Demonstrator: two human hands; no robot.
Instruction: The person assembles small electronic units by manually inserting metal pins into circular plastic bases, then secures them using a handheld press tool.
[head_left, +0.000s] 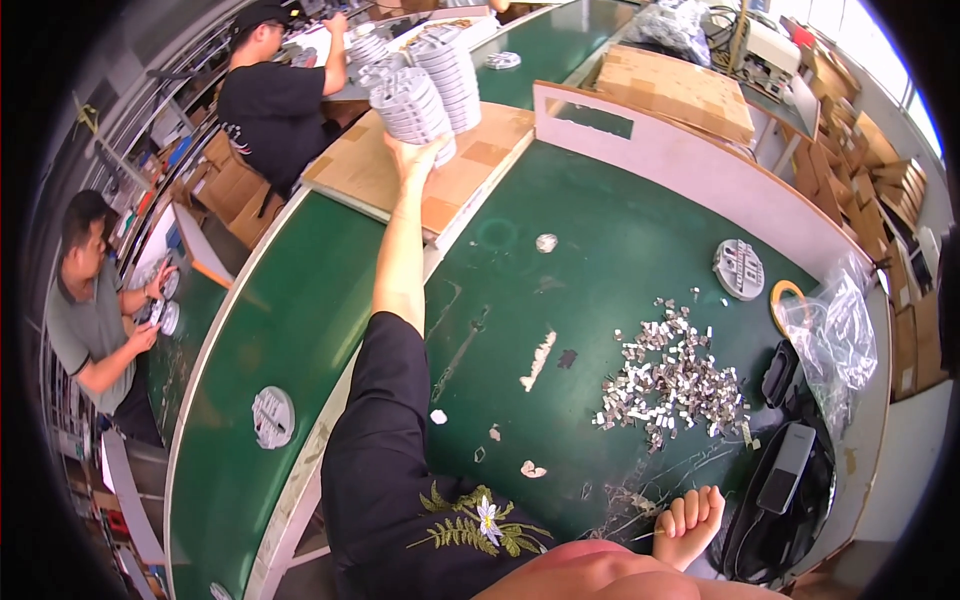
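- While my left arm stretches far out over the green table point(620, 250), my left hand point(415, 160) reaches up against the nearest stack of grey discs point(412, 105); the fingertips touch the bottom of that stack from below and the front.
- Whether those fingers are closed on a disc or only pressed to it I cannot tell; they are spread a little, and the stack hides their tips.
- That stack leans, and sits on the cardboard sheet point(470, 165) at the far edge of the green table, with a second, taller stack of discs point(450, 70) just behind it.
- My right hand point(688, 525) rests at the near edge of the green table, fingers curled loosely together, holding nothing.
- Just beyond that hand, on the green table, lies a heap of small metal clips point(670, 380), near but not touching my fingers.
- A single grey disc point(739, 269) lies flat on the green table beyond the heap, beside an orange ring point(783, 297) and a clear plastic bag point(838, 335).
- Left of the green table, across the belt point(280, 330), another grey disc point(273, 417) lies alone.
- Two other people work at the far left, one in a black shirt point(270, 105) and one in a grey shirt point(85, 320).
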